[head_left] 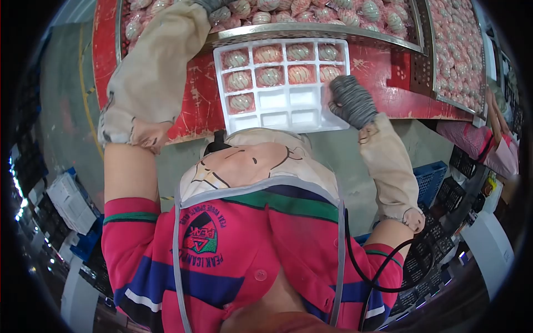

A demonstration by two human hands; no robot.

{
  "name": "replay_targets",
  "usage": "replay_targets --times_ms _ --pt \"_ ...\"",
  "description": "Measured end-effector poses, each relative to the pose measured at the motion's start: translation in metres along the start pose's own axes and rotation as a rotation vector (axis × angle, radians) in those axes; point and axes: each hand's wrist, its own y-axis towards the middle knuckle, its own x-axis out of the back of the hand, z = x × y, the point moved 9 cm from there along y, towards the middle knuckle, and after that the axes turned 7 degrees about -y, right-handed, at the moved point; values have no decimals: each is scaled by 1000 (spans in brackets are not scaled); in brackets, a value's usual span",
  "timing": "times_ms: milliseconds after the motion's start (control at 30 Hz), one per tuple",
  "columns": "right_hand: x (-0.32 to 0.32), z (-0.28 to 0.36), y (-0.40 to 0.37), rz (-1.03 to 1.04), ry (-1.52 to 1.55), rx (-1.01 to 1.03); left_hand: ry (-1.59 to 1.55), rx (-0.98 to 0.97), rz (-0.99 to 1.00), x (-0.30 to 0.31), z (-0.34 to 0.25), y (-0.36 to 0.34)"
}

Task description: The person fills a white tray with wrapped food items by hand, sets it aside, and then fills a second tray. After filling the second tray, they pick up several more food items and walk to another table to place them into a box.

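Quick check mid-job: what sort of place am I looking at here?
Probably a packing or sorting line for produce or other food. Long metal bins hold heaps of round pink items, a white compartment tray is partly filled with the same items, and plastic crates stand on the floor.

tray (222, 83): matt plastic | glove (351, 100): ribbed knit cloth | bin rim (311, 30): perforated metal

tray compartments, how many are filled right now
9 filled compartments in the tray: four across the far row, four across the second row, one at the left end of the third row. The right hand covers the tray's right side, so another may be hidden.
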Motion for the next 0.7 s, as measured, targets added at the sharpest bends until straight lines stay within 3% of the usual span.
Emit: replay_targets --times_ms 100,167,300,367,500,567,600,700 --pt "-38 5 -13 86 -118 58 -97 -19 -56 40 -47 -29" --pt "-41 4 -20 32 -148 26 -89 -408 -172 33 -59 -69" --pt "-66 -17 -24 75 -21 -141 -464 -352 143 -29 -93 -152" --pt "-68 -18 -23 74 -30 -186 -432 -297 315 -72 -99 -184" --pt "-55 -5 -29 38 -101 -162 -259 -348 273 -116 -102 -220" --pt "-70 -18 -34 90 -31 -257 -128 -385 210 -116 -109 -223" --pt "-74 -22 -38 92 -31 -255 -160 -338 291 -123 -106 -222" --pt "-67 4 -21 238 -186 -101 -51 -450 193 -121 -113 -224"
